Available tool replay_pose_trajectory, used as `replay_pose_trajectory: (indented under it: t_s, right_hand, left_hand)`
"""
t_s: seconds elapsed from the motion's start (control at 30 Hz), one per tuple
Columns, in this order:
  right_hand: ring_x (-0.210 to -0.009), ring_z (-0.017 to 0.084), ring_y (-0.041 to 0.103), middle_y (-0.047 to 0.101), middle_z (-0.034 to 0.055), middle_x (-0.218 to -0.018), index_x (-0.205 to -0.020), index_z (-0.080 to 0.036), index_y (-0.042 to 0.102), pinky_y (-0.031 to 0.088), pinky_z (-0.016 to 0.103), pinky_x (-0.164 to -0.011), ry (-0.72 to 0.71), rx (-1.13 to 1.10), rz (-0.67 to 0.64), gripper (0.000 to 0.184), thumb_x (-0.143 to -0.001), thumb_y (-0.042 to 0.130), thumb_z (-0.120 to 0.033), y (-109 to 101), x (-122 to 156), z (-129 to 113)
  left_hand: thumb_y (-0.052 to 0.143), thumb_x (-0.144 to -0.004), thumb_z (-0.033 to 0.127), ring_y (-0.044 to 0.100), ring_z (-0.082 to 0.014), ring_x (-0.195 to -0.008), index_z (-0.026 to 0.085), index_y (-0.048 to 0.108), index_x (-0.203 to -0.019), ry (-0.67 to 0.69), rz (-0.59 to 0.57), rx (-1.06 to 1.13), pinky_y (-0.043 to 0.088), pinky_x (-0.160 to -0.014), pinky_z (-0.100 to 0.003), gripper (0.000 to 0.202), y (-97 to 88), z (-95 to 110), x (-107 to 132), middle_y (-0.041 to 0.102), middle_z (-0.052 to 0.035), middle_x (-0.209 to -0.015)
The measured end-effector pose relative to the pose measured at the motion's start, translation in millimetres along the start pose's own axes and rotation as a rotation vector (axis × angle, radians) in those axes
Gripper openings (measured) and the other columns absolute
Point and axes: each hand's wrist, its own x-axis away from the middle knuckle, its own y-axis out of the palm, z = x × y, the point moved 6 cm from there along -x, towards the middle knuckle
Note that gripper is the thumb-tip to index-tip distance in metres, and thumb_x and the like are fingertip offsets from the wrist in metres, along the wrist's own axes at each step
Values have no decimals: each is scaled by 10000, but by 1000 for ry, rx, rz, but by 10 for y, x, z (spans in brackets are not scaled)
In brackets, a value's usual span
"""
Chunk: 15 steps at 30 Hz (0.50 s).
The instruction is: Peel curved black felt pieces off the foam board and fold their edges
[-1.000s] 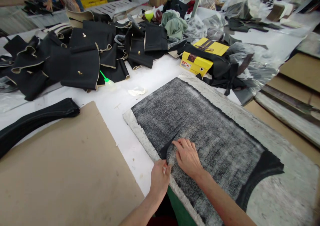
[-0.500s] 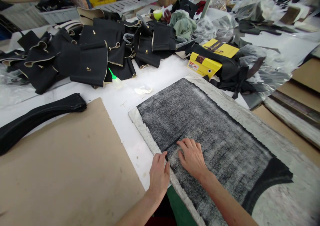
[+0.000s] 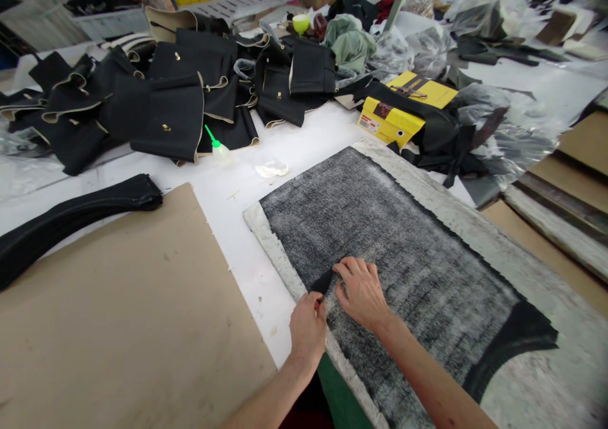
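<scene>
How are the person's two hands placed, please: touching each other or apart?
Apart: the head view shows the speckled sheet between the left hand and the right hand.

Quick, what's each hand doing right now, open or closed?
Left hand: closed, pinching the edge of a thin black flap.
Right hand: thumb and forefinger apart, bent over the flat, grey-speckled black sheet; grip can't be told.

A lime cup (image 3: 301, 25) sits at top centre. Upper right of centre is a yellow box (image 3: 398, 125); farther right, clear plastic (image 3: 494, 9), probably a bag.
</scene>
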Motion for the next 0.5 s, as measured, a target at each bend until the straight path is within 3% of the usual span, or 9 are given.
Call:
replay_pose_trajectory:
  t_s: [0.13, 0.23, 0.5]
  right_hand:
    - [-1004, 227, 431, 528, 52, -1083, -1135, -205, 552, 294, 368, -858, -27, -21, -1, 358, -783, 546, -140, 27, -56, -54]
    - [-991, 220, 432, 537, 42, -1052, -1041, -213, 580, 289, 366, -836, -46, -50, -10, 270, -783, 547, -141, 55, -108, -109]
    - [-1001, 232, 429, 543, 60, -1061, -1061, -208, 573, 282, 377, -866, -37, -116, 13, 265, -807, 538, -143, 163, -110, -107]
  left_hand:
    - [481, -870, 226, 558, -147, -645, 208, 611, -775, -63, -20, -13, 278, -574, -245, 162, -5, -31, -25, 595, 15, -649]
    - [483, -867, 260, 512, -146, -585, 201, 540, -645, -102, -14, -38, 218, -551, -257, 236, -31, -53, -27, 546, 15, -579]
    - [498, -871, 369, 466, -135, -548, 196, 446, -604, -129, -22, -16, 224, -544, -244, 323, -55, -221, -32, 482, 21, -541]
